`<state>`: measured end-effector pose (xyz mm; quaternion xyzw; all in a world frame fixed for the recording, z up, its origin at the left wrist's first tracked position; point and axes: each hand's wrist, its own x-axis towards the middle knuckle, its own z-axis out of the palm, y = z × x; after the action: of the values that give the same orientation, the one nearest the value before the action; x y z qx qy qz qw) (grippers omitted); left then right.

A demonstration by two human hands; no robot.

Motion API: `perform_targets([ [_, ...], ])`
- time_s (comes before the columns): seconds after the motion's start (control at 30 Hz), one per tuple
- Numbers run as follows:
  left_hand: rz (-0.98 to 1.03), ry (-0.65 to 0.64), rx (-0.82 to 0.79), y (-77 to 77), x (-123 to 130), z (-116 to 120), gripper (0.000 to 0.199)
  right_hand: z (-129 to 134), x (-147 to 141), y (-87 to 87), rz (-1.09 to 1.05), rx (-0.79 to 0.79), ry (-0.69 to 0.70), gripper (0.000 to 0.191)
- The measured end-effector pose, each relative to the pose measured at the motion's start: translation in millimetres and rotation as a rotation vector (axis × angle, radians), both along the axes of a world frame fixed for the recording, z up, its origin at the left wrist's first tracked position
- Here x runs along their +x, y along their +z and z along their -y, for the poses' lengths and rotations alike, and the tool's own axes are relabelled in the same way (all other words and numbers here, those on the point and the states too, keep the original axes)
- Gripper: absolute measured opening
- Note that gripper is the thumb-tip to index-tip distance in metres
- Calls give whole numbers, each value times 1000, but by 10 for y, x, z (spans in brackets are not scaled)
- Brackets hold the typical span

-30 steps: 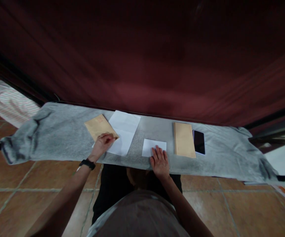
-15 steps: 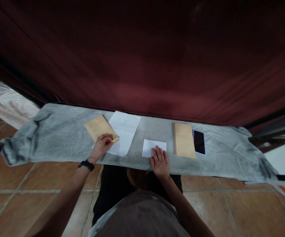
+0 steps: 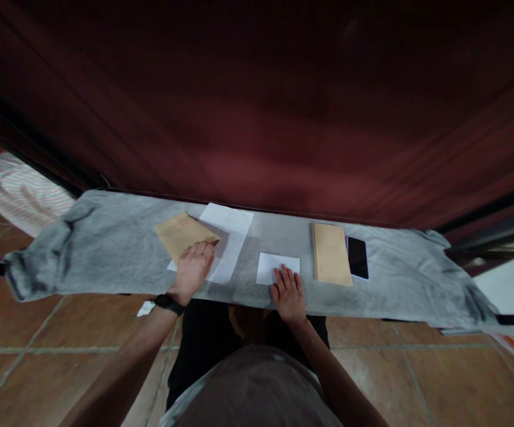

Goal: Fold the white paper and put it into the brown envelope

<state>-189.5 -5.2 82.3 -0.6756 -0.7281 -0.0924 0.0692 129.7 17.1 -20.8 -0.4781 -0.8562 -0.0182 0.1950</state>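
My left hand point(image 3: 195, 267) has its fingers curled over the near right end of a brown envelope point(image 3: 181, 233), whose right corner is lifted. Under that envelope lies a larger white sheet point(image 3: 232, 231) with fold creases. My right hand point(image 3: 289, 295) rests flat with fingers spread on the lower right part of a small white paper point(image 3: 265, 267). To the right of it is a stack of brown envelopes point(image 3: 332, 254), with a dark-screened phone point(image 3: 357, 257) beside it.
A grey cloth point(image 3: 118, 243) covers the long narrow surface under the papers. Behind it rises a dark red panel point(image 3: 265, 148). Striped fabric point(image 3: 21, 190) is at the far left, and white sheets point(image 3: 510, 287) lie at the far right, beyond the cloth. Tiled floor shows in front.
My left hand has moved slightly right and turned over the envelope's end, which is now lifted, and the small flap is no longer visible. My right hand stays on the small paper.
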Motion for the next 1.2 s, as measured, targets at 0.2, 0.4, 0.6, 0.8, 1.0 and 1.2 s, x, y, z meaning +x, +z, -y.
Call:
perform_targets([
  [0.2,77,-88,27,-85,726,-183,20,-4,-7,22,-24,-20,6,51],
  [0.4,269,-161,94,-301,788,-226,39,3,11,44,-36,-72,11,50],
  [0.6,195,-204,-172,-427,58,-42,89,-54,4,144,-117,-194,15,44],
  [0.8,164,-110,-203,-589,-27,4,79,-332,-494,438,-316,-634,-111,33],
  [1.0,126,-103,-152,-627,23,-38,77,-628,-1040,489,-341,-795,-246,25],
  [1.2,126,-92,-166,-566,31,-80,83,-676,-1170,497,-426,-825,-343,14],
])
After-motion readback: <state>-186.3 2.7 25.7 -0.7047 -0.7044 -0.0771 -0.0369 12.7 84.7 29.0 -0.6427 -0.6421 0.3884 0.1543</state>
